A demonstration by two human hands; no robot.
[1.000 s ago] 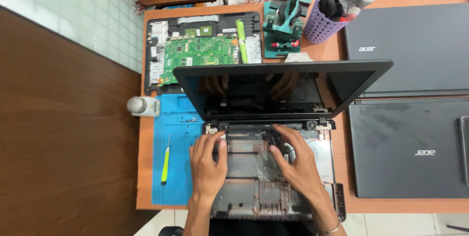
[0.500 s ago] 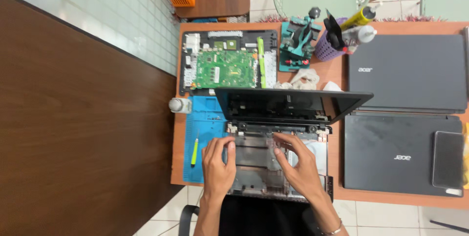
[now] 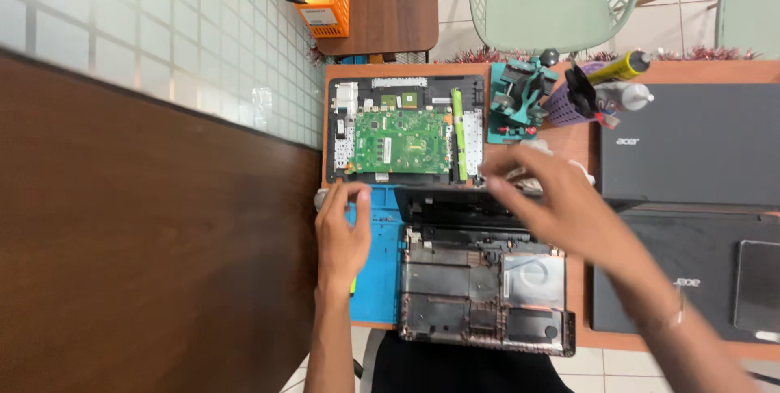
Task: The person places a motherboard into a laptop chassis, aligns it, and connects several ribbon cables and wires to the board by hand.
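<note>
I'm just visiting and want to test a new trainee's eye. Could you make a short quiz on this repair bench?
1. True or false: the green circuit board lies inside the stripped laptop base in front of the person.
2. What does the left hand rest over? A) the blue work mat B) the closed dark laptop C) the purple tool cup
3. Fill in: the right hand is blurred and hovers above the laptop's ____ edge.

Key
1. False: it sits in a separate black tray farther back.
2. A
3. Far (hinge) edge; whether it grips anything cannot be told.
</note>
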